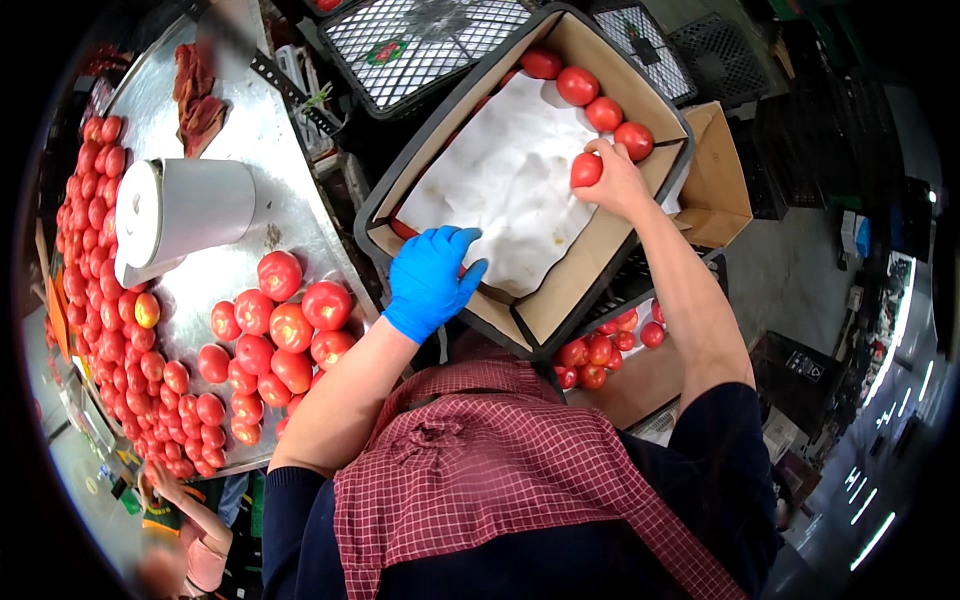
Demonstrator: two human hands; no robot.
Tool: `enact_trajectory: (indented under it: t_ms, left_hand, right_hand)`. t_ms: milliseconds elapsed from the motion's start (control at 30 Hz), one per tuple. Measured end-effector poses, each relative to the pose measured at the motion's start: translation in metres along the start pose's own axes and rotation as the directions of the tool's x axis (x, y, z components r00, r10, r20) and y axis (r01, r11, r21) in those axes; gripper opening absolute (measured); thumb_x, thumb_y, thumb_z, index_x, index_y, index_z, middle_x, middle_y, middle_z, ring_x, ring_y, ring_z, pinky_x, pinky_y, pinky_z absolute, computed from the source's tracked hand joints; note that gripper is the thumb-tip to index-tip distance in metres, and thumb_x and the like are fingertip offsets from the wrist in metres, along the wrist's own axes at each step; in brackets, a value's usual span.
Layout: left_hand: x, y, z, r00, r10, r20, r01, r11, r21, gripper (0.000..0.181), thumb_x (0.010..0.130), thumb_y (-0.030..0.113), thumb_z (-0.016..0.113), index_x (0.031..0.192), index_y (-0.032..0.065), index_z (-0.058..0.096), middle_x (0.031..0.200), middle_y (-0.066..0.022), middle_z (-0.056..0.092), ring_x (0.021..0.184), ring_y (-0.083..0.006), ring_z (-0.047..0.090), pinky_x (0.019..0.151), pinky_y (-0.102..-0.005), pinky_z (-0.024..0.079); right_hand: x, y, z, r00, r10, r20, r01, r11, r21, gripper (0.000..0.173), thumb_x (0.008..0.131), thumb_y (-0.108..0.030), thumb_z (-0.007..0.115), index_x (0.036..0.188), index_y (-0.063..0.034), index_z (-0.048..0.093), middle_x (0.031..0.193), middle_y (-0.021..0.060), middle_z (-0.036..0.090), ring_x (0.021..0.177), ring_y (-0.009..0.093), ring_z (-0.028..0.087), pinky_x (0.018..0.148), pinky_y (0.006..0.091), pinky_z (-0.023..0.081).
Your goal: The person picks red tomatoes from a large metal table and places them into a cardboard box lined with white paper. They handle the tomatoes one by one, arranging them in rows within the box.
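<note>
My bare right hand (616,180) grips a red tomato (586,169) over the white paper sheet (502,180) inside a cardboard-lined black crate (536,341). Just beyond it, several tomatoes (604,114) line the crate's far right side. The paper covers most of the inside, and more red shows along its left edge, such as a partly hidden tomato (403,229). At the crate's near left corner is my left hand (433,281) in a blue glove, fingers curled. A bit of red peeks out between its thumb and fingers; whether it is held cannot be told.
A metal table (225,131) on the left carries many tomatoes (97,247), a white cylindrical container (206,202) and a reddish cloth (193,94). Another person's hands (159,484) reach its edge. A lower crate of tomatoes (600,349) and a cardboard box (712,176) flank my crate.
</note>
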State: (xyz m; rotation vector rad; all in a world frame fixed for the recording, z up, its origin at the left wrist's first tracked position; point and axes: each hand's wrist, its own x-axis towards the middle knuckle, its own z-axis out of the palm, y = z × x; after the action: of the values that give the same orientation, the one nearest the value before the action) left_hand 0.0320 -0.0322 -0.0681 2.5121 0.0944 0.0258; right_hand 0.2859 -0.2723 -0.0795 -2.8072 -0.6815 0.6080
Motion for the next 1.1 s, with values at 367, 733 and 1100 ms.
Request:
enact_trajectory:
  t_ms: [367,733,1100]
  left_hand:
    - [0.037,0.014,0.004,0.733,-0.217,0.645,0.424,-0.596,-0.682,0.061,0.107,0.054,0.045,0.151,0.0108,0.039,0.149,-0.0175,0.050,0.131,-0.0405,0.057,0.100,-0.0585,0.055]
    - [0.030,0.004,-0.007,0.663,-0.211,0.718,0.397,-0.714,-0.577,0.053,0.107,0.050,0.048,0.143,0.0100,0.049,0.142,-0.0159,0.057,0.121,-0.0385,0.064,0.093,-0.0591,0.058]
    - [0.021,0.003,0.000,0.611,-0.166,0.774,0.601,-0.540,-0.590,0.048,0.106,0.043,0.056,0.122,-0.0015,0.063,0.108,-0.0196,0.072,0.095,-0.0268,0.073,0.086,-0.0408,0.062]
  right_hand:
    - [0.039,0.035,0.011,0.939,-0.188,-0.287,0.176,0.982,-0.066,0.067,0.080,-0.031,0.084,0.134,-0.0054,0.055,0.130,0.0171,0.058,0.120,0.036,0.059,0.100,0.0458,0.051]
    - [0.078,0.066,0.017,0.976,0.195,-0.098,-0.215,0.780,-0.588,0.061,0.079,-0.024,0.079,0.130,-0.0072,0.050,0.129,0.0173,0.057,0.114,0.041,0.064,0.096,0.0467,0.056]
    - [-0.033,-0.066,0.001,0.926,-0.320,0.201,-0.069,0.381,0.922,0.083,0.069,-0.012,0.087,0.143,-0.0087,0.050,0.130,0.0050,0.060,0.120,0.020,0.060,0.105,0.0369,0.049]
